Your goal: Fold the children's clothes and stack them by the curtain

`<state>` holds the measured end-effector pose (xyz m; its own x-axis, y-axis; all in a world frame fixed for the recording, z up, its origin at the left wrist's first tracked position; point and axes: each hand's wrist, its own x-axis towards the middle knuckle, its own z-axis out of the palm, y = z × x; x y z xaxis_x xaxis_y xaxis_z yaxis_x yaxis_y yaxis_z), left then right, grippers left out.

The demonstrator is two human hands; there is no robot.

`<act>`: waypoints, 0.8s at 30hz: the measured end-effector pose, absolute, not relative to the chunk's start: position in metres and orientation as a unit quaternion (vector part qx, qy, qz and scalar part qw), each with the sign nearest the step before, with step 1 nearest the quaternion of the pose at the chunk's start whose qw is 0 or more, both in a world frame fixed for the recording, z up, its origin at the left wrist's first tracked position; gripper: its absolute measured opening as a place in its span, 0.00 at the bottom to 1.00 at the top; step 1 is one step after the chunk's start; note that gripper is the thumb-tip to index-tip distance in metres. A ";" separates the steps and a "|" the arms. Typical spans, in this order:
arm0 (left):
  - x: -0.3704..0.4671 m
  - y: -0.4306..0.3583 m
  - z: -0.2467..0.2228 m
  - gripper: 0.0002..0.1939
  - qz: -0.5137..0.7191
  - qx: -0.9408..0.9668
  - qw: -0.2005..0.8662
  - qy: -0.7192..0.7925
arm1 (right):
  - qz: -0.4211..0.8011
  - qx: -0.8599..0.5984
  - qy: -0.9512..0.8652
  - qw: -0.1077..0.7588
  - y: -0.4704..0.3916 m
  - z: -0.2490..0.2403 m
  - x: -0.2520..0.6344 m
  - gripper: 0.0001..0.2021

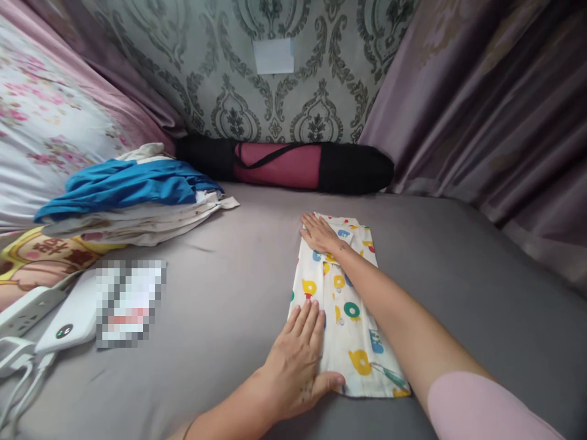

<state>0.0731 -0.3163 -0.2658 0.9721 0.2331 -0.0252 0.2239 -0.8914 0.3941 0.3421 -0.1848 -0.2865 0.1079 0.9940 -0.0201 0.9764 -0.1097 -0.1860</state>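
A white shirt [337,299] printed with colourful letters and shapes lies folded into a narrow rectangle on the grey sheet. Buttons show along its middle strip. My left hand [298,351] rests flat on its near left edge, fingers stretched forward and thumb out to the right across the cloth. Farther up, my right hand [320,234] lies flat over the collar end at the top left, its forearm crossing above the shirt's right side. Both hands press on the cloth without gripping it.
On the left sits a pile of clothes [128,186], blue on top. Nearer are a white power bank [76,311], a blurred-out item [132,302] and a power strip [27,311] with cables. A black and pink long bag [279,165] lies against the wall, between curtains [481,110].
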 end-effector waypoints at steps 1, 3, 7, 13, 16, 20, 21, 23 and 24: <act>0.072 -0.317 -0.262 0.47 0.008 0.970 0.214 0.112 | 0.066 -0.741 -0.664 0.071 -0.186 -0.286 0.342 0.31; 0.071 -0.319 -0.253 0.49 0.001 0.965 0.245 0.088 | 0.043 -0.741 -0.663 0.097 -0.188 -0.286 0.341 0.31; 0.074 -0.324 -0.235 0.43 0.025 0.950 0.311 -0.023 | -0.035 -0.734 -0.662 0.148 -0.196 -0.280 0.331 0.29; 0.080 -0.319 -0.223 0.15 0.253 0.877 0.407 -0.023 | -0.013 -0.716 -0.682 0.148 -0.227 -0.275 0.283 0.32; 0.078 -0.301 -0.222 0.13 0.381 0.789 0.440 0.197 | 0.032 -0.721 -0.683 0.110 -0.241 -0.283 0.265 0.35; 0.077 -0.272 -0.228 0.14 0.475 0.664 0.457 0.354 | 0.048 -0.730 -0.673 0.106 -0.245 -0.290 0.263 0.37; 0.077 -0.267 -0.229 0.14 0.488 0.645 0.459 0.367 | 0.037 -0.728 -0.675 0.116 -0.245 -0.289 0.264 0.36; 0.078 -0.260 -0.232 0.15 0.502 0.622 0.464 0.382 | 0.011 -0.713 -0.688 0.135 -0.249 -0.284 0.261 0.35; 0.078 -0.258 -0.232 0.15 0.506 0.615 0.466 0.386 | 0.000 -0.703 -0.698 0.140 -0.254 -0.281 0.258 0.34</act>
